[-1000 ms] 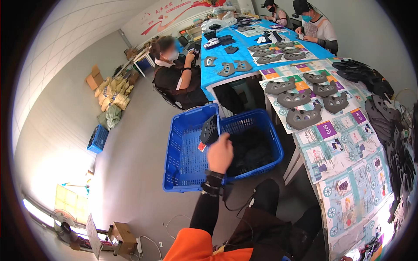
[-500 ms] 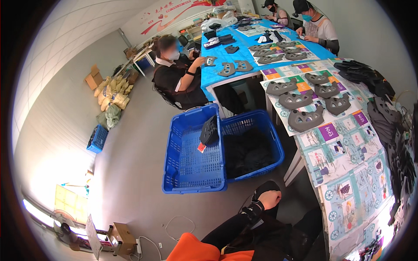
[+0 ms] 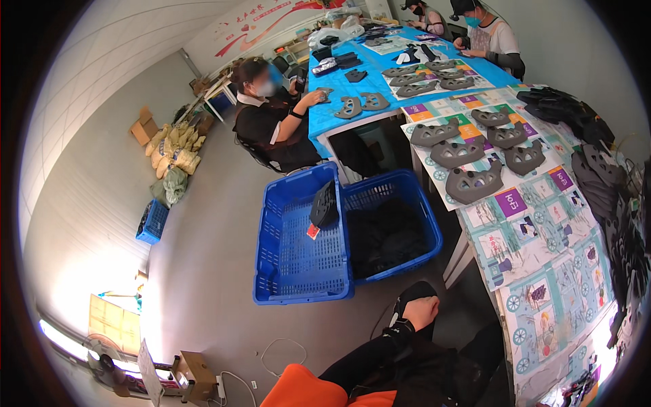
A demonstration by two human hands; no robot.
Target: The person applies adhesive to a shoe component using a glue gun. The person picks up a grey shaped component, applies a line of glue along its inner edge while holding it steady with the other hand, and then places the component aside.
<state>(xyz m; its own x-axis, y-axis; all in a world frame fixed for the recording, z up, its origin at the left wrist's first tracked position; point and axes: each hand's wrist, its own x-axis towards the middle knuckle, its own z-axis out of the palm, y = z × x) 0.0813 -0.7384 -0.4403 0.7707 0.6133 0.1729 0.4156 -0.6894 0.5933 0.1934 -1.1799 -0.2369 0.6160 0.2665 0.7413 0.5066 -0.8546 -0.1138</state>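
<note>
My left hand (image 3: 422,311) rests on my dark-clad knee, its back turned up and its fingers curled down out of sight. A black band circles the wrist. My right hand is out of view. Ahead of the knee stand two blue plastic crates. The nearer-left crate (image 3: 271,271) holds a black padded piece (image 3: 325,205) and a small red tag (image 3: 312,232). Dark items (image 3: 386,237) fill much of the other crate (image 3: 435,230). To my right, several grey curved pieces with cut-outs, one of them a near piece (image 3: 475,192), lie on a patterned board (image 3: 542,237).
A seated person (image 3: 271,122) handles a grey piece at the blue-covered table (image 3: 332,127). Two other people work on its far right side. Dark pieces (image 3: 614,224) are heaped along the right edge. A white cable (image 3: 285,341) lies on the floor; sacks (image 3: 178,146) stand by the wall.
The view has shifted slightly. My left hand stays on the knee. The seated person's grey piece is now lower, by the tabletop.
</note>
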